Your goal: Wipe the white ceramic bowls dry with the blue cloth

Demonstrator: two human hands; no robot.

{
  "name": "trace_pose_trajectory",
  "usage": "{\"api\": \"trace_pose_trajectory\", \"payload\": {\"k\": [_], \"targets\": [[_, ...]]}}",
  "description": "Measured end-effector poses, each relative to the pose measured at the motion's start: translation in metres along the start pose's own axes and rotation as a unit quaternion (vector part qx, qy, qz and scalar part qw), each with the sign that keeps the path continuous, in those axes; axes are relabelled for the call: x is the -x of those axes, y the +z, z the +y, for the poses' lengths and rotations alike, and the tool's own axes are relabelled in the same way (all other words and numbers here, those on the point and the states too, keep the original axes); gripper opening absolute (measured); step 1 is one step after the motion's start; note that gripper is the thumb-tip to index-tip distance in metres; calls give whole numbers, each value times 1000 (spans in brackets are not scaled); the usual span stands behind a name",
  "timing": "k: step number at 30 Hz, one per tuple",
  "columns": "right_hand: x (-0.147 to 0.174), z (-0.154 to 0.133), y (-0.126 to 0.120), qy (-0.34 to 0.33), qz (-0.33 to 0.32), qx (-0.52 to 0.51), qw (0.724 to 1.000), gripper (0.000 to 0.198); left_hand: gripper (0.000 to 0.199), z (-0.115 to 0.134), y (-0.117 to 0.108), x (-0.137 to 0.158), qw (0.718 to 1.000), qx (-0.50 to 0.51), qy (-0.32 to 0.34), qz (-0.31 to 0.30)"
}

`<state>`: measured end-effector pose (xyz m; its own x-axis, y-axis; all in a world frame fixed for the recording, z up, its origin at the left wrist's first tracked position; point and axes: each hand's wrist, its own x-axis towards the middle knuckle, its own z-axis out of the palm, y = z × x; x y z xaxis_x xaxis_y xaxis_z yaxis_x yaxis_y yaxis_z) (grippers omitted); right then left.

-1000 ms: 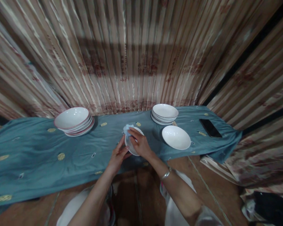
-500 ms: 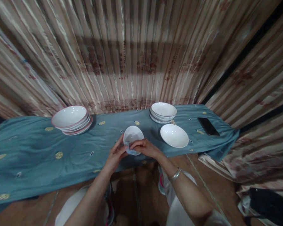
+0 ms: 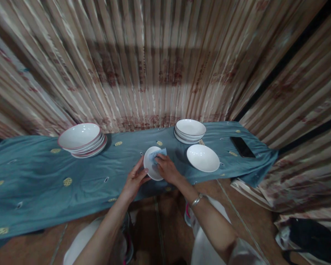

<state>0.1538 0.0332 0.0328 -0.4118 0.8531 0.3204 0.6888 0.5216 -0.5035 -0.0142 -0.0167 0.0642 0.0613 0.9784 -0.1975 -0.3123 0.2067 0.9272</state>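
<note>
My left hand (image 3: pixel 137 177) grips the left rim of a small white bowl (image 3: pixel 153 171), thumb over the edge and fingers round the outside. The bowl is tilted toward me above the front part of the table. In my right hand (image 3: pixel 167 168) is a light blue cloth (image 3: pixel 160 151), pressed against the bowl's far inner side. My right fingers are bunched on it and hide part of the bowl's inside. Just right of my right hand, a wider white bowl (image 3: pixel 203 158) rests on the tablecloth.
Stacked bowls with red rims (image 3: pixel 81 136) stand at the left. Behind the wide bowl is a stack of white dishes (image 3: pixel 191 127) with dark rims. A black phone (image 3: pixel 242 147) lies at the right on the blue-green tablecloth (image 3: pixel 88 180). A pleated curtain (image 3: pixel 154 66) hangs behind the table.
My right hand has pushed the cloth from the bowl's near side up to its far side. My left hand still holds the bowl in nearly the same place.
</note>
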Motion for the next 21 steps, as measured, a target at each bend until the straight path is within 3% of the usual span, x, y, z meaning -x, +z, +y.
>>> {"api": "trace_pose_trajectory", "payload": {"k": [5,11,16,21], "targets": [[-6,-1,13,-7,-6,-179,984,38,66,-2,-1,0,1000,2,5,-2],[-6,-1,-1,8,-105,-324,940,26,69,-3,-1,0,1000,16,-2,-1],[1,3,-19,16,-194,-268,944,26,70,-2,0,0,1000,16,-5,6],[11,8,-31,28,-180,-100,978,25,73,-2,-1,-1,1000,7,-4,13]]}}
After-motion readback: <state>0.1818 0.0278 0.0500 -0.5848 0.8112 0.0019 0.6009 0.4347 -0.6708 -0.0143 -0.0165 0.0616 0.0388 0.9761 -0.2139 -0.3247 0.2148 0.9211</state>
